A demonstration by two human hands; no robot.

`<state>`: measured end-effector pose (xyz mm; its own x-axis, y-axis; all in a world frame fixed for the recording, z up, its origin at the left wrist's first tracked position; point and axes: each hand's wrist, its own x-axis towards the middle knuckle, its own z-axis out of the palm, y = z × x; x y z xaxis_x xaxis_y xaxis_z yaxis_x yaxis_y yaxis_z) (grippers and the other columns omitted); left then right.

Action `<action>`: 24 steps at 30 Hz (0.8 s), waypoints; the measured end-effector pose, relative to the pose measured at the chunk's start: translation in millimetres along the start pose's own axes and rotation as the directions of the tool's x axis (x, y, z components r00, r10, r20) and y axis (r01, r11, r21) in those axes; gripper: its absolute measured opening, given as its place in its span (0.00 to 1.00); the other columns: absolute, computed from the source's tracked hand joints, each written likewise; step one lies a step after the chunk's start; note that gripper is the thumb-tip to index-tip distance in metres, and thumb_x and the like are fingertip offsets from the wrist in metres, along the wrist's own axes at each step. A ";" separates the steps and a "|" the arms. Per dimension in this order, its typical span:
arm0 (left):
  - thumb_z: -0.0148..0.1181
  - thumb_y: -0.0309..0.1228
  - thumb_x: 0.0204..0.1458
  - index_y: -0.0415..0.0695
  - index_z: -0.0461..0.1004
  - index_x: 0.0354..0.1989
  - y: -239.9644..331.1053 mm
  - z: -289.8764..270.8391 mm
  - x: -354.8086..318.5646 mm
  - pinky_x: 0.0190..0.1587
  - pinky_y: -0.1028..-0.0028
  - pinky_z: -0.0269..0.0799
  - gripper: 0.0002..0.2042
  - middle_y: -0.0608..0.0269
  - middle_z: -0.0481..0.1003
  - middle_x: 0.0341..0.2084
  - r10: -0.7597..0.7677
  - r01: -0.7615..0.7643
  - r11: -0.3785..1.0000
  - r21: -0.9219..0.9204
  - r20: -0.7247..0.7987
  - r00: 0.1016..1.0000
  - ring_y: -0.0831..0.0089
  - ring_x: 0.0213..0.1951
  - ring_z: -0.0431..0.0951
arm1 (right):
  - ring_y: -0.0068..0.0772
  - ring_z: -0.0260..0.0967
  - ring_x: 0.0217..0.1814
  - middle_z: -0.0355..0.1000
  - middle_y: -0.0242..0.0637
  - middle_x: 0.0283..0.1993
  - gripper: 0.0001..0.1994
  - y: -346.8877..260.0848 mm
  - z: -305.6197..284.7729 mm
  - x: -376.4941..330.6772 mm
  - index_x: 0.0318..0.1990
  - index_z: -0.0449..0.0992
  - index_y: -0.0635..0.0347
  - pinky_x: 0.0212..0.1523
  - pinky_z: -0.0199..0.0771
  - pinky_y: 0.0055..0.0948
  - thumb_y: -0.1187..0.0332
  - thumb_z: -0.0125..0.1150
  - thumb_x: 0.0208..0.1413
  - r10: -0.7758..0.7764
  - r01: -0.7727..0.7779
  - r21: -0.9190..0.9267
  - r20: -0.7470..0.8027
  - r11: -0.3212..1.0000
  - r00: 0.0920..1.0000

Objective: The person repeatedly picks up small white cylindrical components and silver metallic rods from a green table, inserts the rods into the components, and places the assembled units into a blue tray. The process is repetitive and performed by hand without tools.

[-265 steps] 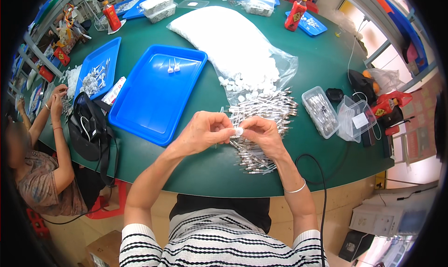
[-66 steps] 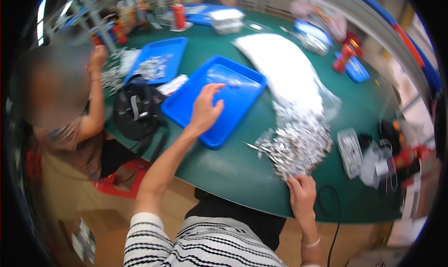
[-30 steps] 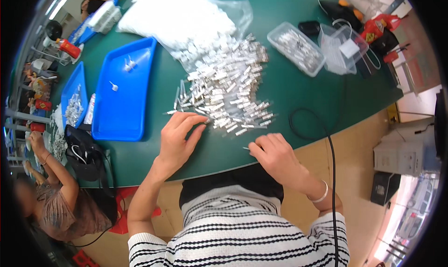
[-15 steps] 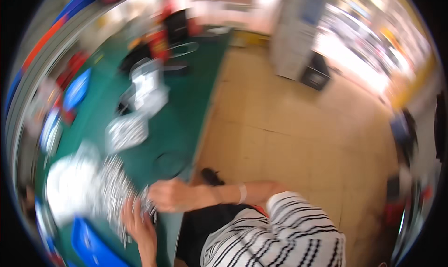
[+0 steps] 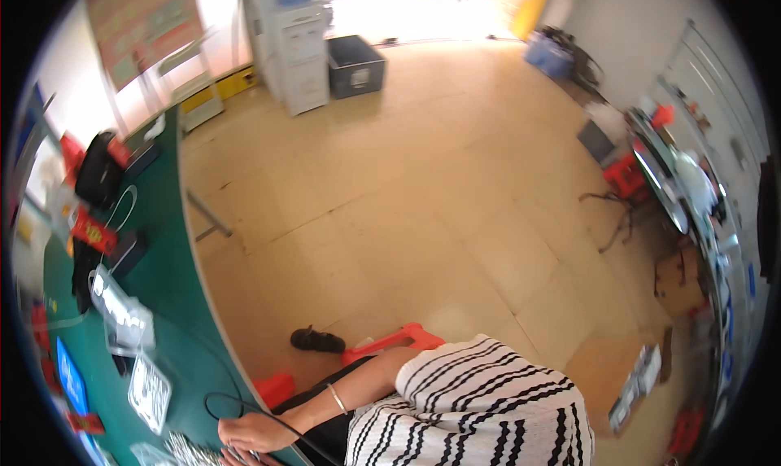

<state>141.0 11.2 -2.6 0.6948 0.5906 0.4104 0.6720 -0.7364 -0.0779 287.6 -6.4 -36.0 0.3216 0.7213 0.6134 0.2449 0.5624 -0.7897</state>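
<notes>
A pile of small silvery metal pieces (image 5: 185, 448) lies on the green table at the lower edge. My right hand (image 5: 259, 432) reaches to the pile's right side, with its fingers curled down and closed; whatever they hold is hidden. Just below it, my left hand (image 5: 242, 458) shows only its fingers, stretched out beside the pile, and the rest is cut off by the picture's edge. A shallow clear tray (image 5: 150, 394) with similar silvery pieces stands beyond the pile. Past that is a clear plastic box (image 5: 122, 313). A thin black cable (image 5: 213, 396) loops by my right wrist.
The green table (image 5: 175, 287) runs along the left, bearing a blue tray (image 5: 71, 375), a black bag (image 5: 99, 171) and red packets (image 5: 93, 231). A red stool (image 5: 399, 340) and a black shoe (image 5: 317, 341) are at floor level. A dark crate (image 5: 356, 65) stands far off beside a white cabinet.
The view has swung to the right, so the table and both hands now sit lower and farther left. Most of the left hand and pile has left the picture. The right hand stays closed.
</notes>
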 end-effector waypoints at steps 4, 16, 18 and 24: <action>0.51 0.39 0.59 0.52 0.63 0.63 7.5 3.9 0.1 0.60 0.43 0.50 0.22 0.50 0.65 0.60 0.006 -0.002 0.999 0.033 -0.104 0.995 0.49 0.63 0.60 | 0.46 0.68 0.41 0.69 0.43 0.39 0.08 15.9 8.9 -0.9 0.41 0.71 0.60 0.40 0.69 0.40 0.66 0.51 0.61 -0.154 0.157 -0.093 0.035 0.983 0.987; 0.50 0.40 0.60 0.52 0.63 0.63 37.7 6.4 -8.4 0.60 0.43 0.50 0.22 0.50 0.64 0.60 -0.023 0.055 0.988 0.147 -0.208 0.978 0.47 0.63 0.59 | 0.49 0.66 0.43 0.66 0.48 0.40 0.12 26.0 5.1 -2.9 0.43 0.66 0.64 0.38 0.69 0.42 0.64 0.43 0.65 -0.258 0.295 -0.243 0.173 0.924 0.951; 0.50 0.40 0.60 0.52 0.62 0.63 44.6 7.9 -8.8 0.60 0.43 0.50 0.22 0.50 0.64 0.60 -0.026 0.058 0.987 0.149 -0.211 0.977 0.47 0.63 0.59 | 0.50 0.65 0.44 0.65 0.51 0.40 0.12 22.0 -2.1 -2.2 0.43 0.66 0.65 0.38 0.68 0.43 0.64 0.42 0.65 -0.412 0.466 -0.380 0.220 0.799 0.885; 0.49 0.41 0.60 0.52 0.62 0.63 48.9 1.8 -18.8 0.60 0.43 0.50 0.22 0.49 0.64 0.60 -0.049 0.079 0.987 0.138 -0.207 0.977 0.46 0.63 0.59 | 0.49 0.62 0.52 0.64 0.49 0.48 0.14 46.2 27.1 -9.0 0.49 0.65 0.66 0.47 0.68 0.41 0.64 0.41 0.65 -0.343 0.403 -0.285 0.239 0.870 0.909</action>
<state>161.3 -35.4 -15.8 0.5930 0.5446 0.5931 0.7534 -0.6353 -0.1699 271.2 24.1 -77.8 -0.0101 0.5592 0.8290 0.6030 0.6647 -0.4410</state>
